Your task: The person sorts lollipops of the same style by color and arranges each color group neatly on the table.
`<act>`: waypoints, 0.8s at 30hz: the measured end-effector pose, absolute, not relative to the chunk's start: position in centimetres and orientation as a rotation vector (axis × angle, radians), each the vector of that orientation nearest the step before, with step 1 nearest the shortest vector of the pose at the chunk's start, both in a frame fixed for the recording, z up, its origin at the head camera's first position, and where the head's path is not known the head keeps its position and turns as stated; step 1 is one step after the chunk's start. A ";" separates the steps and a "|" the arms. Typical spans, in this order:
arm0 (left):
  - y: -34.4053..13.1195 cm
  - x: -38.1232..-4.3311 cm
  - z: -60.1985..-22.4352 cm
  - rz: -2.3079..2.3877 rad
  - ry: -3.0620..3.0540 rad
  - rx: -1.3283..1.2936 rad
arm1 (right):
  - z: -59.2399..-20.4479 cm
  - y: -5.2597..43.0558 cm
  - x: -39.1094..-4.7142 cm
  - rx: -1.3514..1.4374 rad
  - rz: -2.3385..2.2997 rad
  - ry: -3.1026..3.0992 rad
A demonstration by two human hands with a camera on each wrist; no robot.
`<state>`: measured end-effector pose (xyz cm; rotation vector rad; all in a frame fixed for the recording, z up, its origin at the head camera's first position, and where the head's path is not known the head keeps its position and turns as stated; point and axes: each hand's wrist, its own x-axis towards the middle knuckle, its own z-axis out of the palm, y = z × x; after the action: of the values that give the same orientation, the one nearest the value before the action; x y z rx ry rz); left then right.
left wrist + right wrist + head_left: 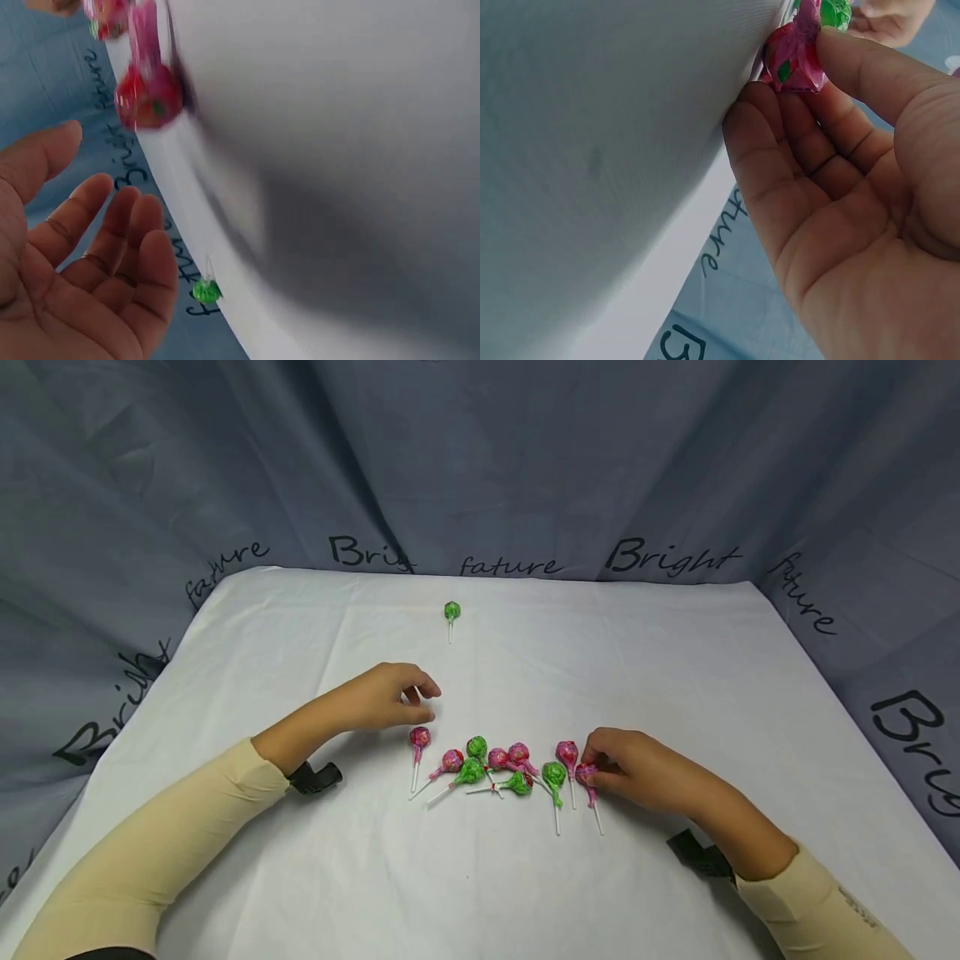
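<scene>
My right hand pinches a pink-wrapped lollipop by its head, thumb on one side and fingertips on the other. The stick of that lollipop points toward the near side of the table. Just left of it lie another pink lollipop and a green one. My left hand hovers with loosely bent fingers and nothing in them. Nearest to it is a pink lollipop at the left end of the group. Alone at the back lies a green lollipop.
Between the hands, several pink and green lollipops lie close together, some overlapping, on the white tablecloth. A grey curtain with printed writing hangs behind the table and along its sides.
</scene>
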<state>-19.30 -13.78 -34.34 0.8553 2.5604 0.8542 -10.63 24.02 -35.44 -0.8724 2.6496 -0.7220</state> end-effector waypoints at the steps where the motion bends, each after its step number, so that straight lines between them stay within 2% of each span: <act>1: -13.8 -19.0 -34.3 0.852 2.552 0.860 | -35.4 24.0 -10.6 -0.873 -0.724 2.650; 13: -14.5 -17.1 -35.4 0.832 2.494 0.872 | -35.6 24.0 -10.6 -0.842 -0.707 2.648; 19: -14.3 -16.9 -35.9 0.859 2.524 0.960 | -35.4 24.1 -10.6 -0.839 -0.717 2.642; 24: -14.4 -17.0 -35.9 0.898 2.493 0.915 | -35.4 24.0 -10.6 -0.865 -0.718 2.649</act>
<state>-17.00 -14.35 -35.91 0.9149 2.4934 0.8977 -10.61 24.03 -35.42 -0.8645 2.6486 -0.7182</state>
